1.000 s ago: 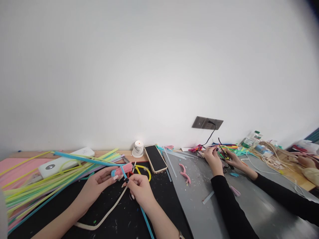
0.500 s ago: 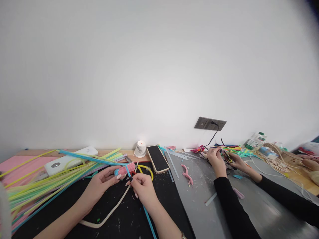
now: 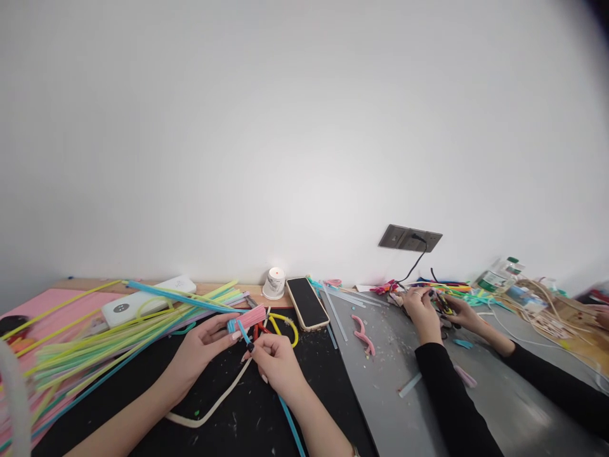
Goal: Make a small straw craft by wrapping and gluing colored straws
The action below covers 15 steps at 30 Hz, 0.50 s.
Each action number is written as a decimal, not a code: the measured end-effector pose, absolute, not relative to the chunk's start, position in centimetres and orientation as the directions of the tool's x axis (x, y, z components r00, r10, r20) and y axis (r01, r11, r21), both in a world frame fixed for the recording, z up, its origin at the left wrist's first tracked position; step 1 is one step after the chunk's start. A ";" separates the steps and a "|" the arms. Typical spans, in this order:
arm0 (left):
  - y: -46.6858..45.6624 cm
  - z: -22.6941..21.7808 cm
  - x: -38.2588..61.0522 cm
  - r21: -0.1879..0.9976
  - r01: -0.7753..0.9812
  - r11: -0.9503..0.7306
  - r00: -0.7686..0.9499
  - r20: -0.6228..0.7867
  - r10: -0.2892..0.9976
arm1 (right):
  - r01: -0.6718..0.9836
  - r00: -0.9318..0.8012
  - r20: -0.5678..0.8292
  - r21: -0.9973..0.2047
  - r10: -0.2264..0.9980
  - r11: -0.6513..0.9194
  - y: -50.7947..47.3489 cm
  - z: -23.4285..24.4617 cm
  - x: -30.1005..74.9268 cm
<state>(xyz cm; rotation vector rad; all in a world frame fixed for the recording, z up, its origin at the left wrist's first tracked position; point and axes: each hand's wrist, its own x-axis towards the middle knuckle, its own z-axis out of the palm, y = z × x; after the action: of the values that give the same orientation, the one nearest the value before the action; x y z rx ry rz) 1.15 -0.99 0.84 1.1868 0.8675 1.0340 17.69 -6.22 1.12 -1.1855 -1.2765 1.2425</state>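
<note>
My left hand [image 3: 200, 352] pinches a short bundle of pink straw pieces [image 3: 247, 315] above the black mat [image 3: 238, 412]. My right hand [image 3: 276, 362] is closed on a blue straw [image 3: 290, 426] whose end crosses the pink bundle. The blue straw runs back down past my right wrist. A long cream strip [image 3: 214, 403] lies curved on the mat under both hands.
Several long neon straws [image 3: 118, 330] fan out at left over a white power bank [image 3: 143, 301]. A phone [image 3: 308, 303] and a small white cup [image 3: 276, 283] sit by the wall. On the grey mat [image 3: 380, 381] at right, a co-worker's hands [image 3: 423, 311] in black sleeves handle coloured straws.
The view has shifted so everything sits slightly further right. My hands keep the pink bundle and blue straw, with the bundle raised a little.
</note>
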 end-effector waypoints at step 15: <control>-1.0 0.6 1.0 0.954 -0.269 0.134 0.289 -0.053 0.956 | 0.075 -0.116 -0.047 -0.996 0.992 -0.039 -6.6 1.3 17.6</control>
<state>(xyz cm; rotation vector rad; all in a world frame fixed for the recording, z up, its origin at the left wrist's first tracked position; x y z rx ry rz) 0.96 -1.01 0.57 1.0501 0.8406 1.0588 17.59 -6.58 1.30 -1.2369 -1.3301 1.2936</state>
